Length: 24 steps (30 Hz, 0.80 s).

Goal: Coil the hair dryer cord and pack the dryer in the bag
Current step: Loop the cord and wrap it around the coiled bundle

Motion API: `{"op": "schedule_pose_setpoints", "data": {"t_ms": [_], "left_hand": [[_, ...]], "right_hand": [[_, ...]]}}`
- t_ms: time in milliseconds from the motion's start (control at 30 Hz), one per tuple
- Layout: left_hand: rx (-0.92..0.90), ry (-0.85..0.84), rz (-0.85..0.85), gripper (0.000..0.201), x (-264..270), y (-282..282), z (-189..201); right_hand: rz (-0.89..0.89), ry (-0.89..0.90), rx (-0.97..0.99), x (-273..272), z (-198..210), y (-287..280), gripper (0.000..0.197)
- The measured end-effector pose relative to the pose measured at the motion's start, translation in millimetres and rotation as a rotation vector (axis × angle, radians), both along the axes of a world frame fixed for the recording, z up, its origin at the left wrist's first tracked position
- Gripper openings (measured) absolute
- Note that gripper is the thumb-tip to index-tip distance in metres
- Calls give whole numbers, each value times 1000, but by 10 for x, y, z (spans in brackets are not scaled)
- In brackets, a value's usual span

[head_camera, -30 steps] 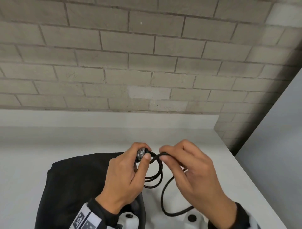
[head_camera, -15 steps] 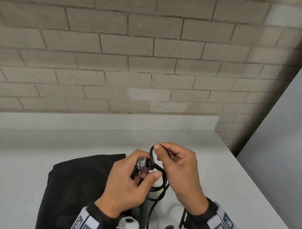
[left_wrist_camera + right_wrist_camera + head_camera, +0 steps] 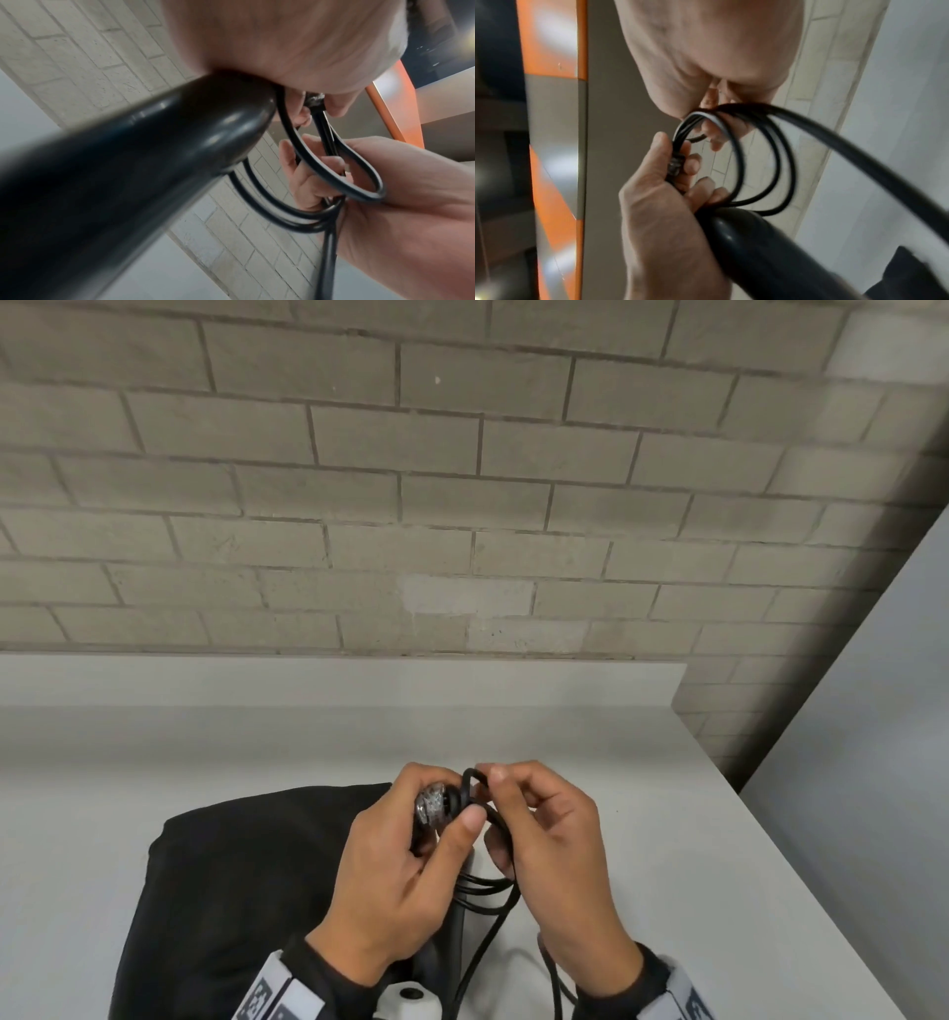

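My left hand (image 3: 395,875) grips the coiled cord (image 3: 303,215) and the dryer handle (image 3: 133,162). My right hand (image 3: 554,855) pinches a cord loop above the black bag (image 3: 231,891) on the bench (image 3: 667,814).

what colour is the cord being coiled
Black cord, clearest in the left wrist view.

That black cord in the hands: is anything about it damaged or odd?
One oddity: the cord has a crinkled, silvery wrap like tape, pinched in the left hand, perhaps a patch; what lies under it is hidden. The loops the right hand gathers look tidy.
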<state>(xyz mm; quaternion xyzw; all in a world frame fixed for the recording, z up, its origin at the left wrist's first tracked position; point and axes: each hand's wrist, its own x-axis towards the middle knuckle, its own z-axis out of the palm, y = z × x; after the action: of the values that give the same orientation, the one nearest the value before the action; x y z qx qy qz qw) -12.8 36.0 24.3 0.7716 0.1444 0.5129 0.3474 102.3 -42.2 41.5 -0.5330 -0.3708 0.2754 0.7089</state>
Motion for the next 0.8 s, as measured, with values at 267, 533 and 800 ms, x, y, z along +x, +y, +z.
{"op": "schedule_pose_setpoints", "data": {"t_ms": [267,533,800], "left_hand": [[-36,8,64,28,1,71,27],[-123,56,56,27,-37,10,58],[-276,8,28,23,-61,-112,107]], "right_hand": [[200,-249,-120,50,-132,-132,9],[424,-328,-197,161,-86,-194,8],[405,-358,-220,59,-41,-233,9]]}}
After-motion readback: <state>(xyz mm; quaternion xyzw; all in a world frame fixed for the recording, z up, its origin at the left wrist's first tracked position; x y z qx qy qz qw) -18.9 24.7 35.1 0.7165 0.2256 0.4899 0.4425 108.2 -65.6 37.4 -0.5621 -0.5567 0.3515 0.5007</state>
